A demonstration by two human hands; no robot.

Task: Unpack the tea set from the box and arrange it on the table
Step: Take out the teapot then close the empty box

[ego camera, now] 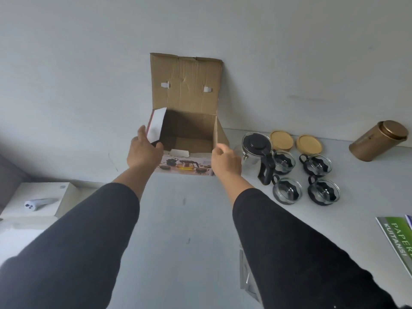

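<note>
The cardboard box (187, 128) stands open against the wall, its big lid flap upright and its inside looking empty. My left hand (143, 150) grips the box's left side flap, thumb outside and fingers inside. My right hand (225, 160) is at the box's right front corner with fingers curled on the right flap's edge. To the right stand the glass teapot (256, 152) with black lid and handle, several glass cups (287, 190) in black holders, and two wooden coasters (281, 139).
A bronze tin (379, 140) lies tilted at the far right. A green booklet (399, 239) sits at the right edge. A white box (38, 199) with a printed device is at the left. A clear plastic piece (245, 275) lies near my right forearm.
</note>
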